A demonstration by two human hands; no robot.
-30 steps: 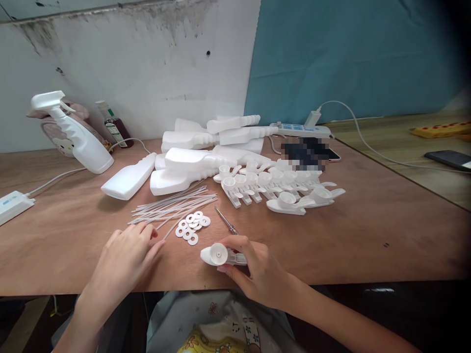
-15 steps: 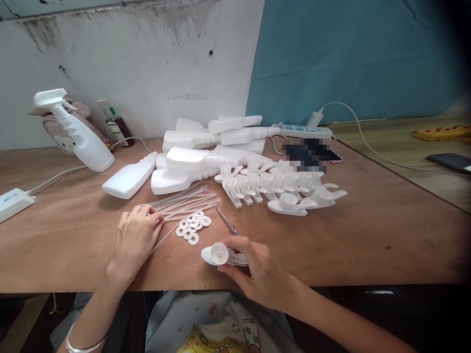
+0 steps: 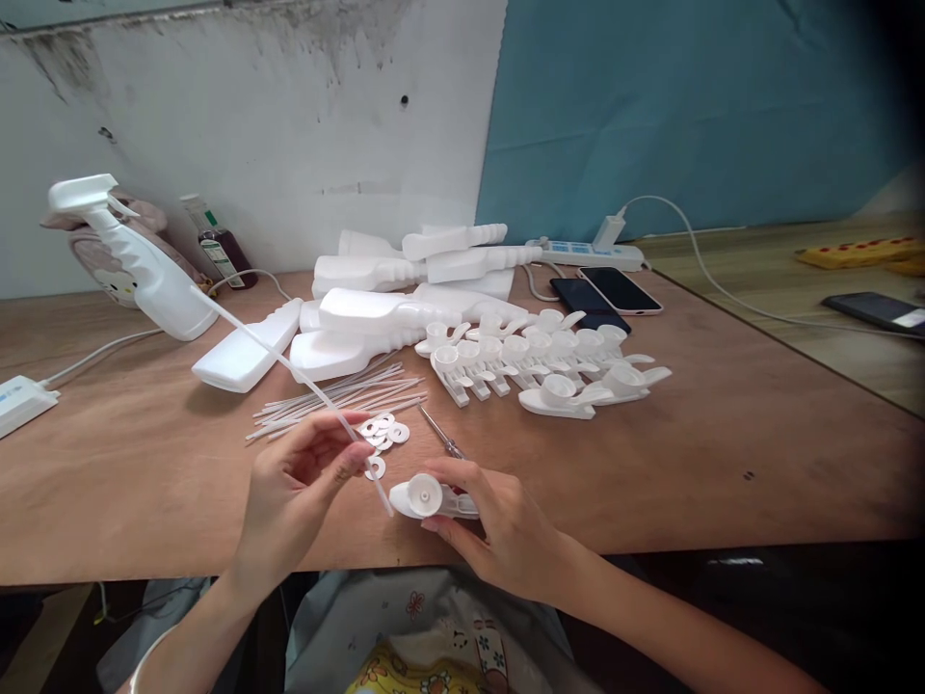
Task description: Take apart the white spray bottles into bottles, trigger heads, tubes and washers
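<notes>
My left hand (image 3: pixel 307 487) pinches a thin white plastic tube (image 3: pixel 278 359) near its lower end; the rest slants up to the left. The tube's lower tip is close to a white spray trigger head (image 3: pixel 425 495), which my right hand (image 3: pixel 498 516) grips by its far end. The head's round collar faces up and shows a small nozzle inside. Behind my left hand lie several more tubes (image 3: pixel 347 397) in a loose bundle. White ring washers (image 3: pixel 390 432) are piled beside that hand, partly covered by its fingers. A screwdriver (image 3: pixel 442 434) lies just beyond my right hand.
Several white spray heads (image 3: pixel 520 352) stand in rows at centre right, with white bottles (image 3: pixel 390 313) stacked behind. An assembled spray bottle (image 3: pixel 159 280) leans at the left. Two phones (image 3: pixel 620 291) and a power strip (image 3: pixel 589 254) are at the back right.
My left hand has lifted one tube off the bundle and brought it right, toward the spray trigger head. My right hand keeps its hold on the head.
</notes>
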